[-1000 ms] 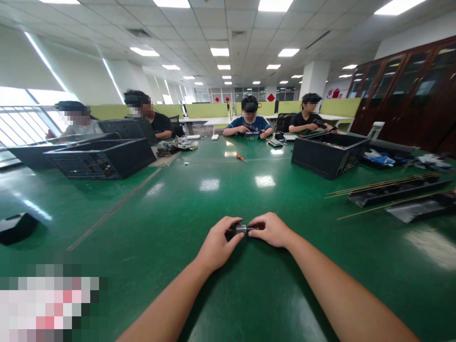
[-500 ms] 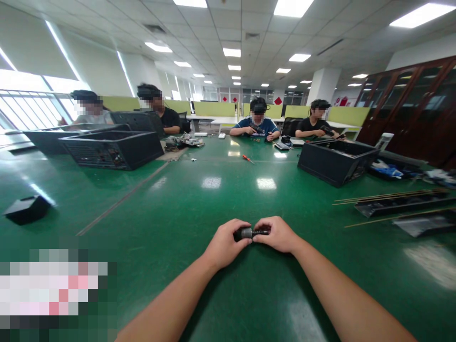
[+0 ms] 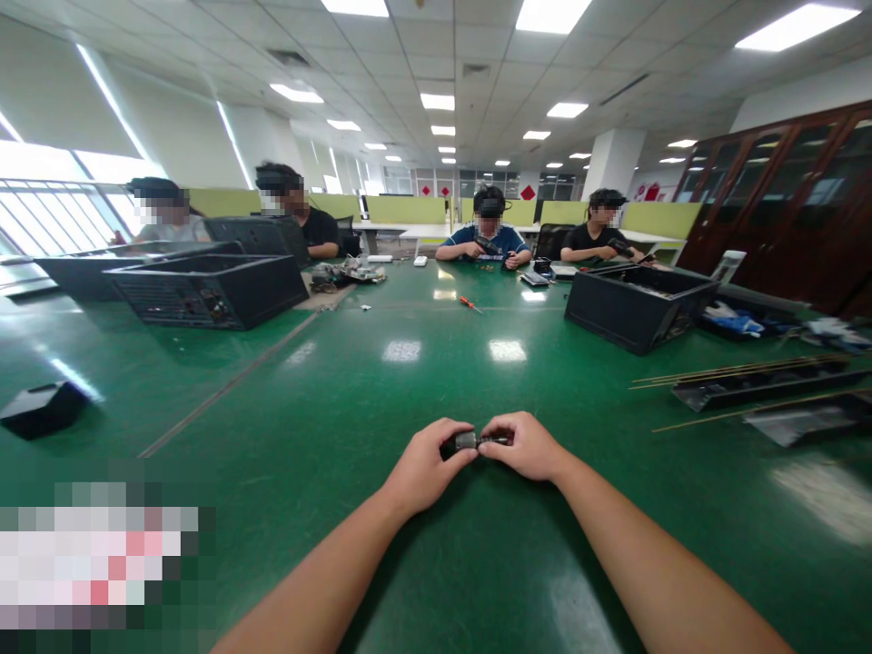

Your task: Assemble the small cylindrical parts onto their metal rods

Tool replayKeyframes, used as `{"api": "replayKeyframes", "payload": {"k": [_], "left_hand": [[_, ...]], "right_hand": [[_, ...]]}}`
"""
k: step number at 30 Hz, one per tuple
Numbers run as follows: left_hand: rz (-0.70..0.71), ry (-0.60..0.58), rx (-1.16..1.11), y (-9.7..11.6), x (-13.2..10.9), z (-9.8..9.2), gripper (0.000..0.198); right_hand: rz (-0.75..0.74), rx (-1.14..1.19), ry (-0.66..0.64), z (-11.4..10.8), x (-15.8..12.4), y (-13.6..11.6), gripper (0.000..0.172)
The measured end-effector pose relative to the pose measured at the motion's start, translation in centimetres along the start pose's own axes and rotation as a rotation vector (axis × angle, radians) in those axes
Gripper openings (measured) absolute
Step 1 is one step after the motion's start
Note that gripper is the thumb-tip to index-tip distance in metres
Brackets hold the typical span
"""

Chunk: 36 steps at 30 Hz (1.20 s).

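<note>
My left hand is closed round a short black cylinder with a grey metal collar, which resembles a drill chuck. From the collar's right end a thin, dark, ridged shaft runs into the fingers of my right hand, pinched on it. Both hands are close together, low over the green tabletop, and the piece lies roughly level between them. The fingers hide part of the cylinder and the far end of the shaft, so its exact kind is not clear.
Black computer cases stand at the left, and another case at the right. Metal strips and thin rods lie front right. A red screwdriver lies mid-table. Several people sit across the green table. A black box is far left.
The view has shifted slightly. My right fingertips have slid closer to the grey collar, so less of the shaft shows. My left hand keeps its grip.
</note>
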<state>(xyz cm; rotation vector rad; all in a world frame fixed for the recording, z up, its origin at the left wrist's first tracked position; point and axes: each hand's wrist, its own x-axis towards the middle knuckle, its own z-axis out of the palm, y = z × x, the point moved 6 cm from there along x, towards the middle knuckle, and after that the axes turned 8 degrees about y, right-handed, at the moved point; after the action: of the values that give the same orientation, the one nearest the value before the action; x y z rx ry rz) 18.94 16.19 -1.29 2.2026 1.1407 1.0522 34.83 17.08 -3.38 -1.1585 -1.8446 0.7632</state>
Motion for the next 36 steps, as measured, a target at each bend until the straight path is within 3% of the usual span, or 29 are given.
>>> {"api": "replayKeyframes", "payload": {"k": [15, 36], "left_hand": [[0.025, -0.041, -0.015, 0.08, 0.08, 0.64, 0.029], [0.039, -0.009, 0.014, 0.21, 0.22, 0.04, 0.028]], "right_hand": [[0.018, -0.030, -0.004, -0.36, -0.16, 0.24, 0.021], [-0.006, -0.065, -0.009, -0.50, 0.03, -0.33, 0.018]]}}
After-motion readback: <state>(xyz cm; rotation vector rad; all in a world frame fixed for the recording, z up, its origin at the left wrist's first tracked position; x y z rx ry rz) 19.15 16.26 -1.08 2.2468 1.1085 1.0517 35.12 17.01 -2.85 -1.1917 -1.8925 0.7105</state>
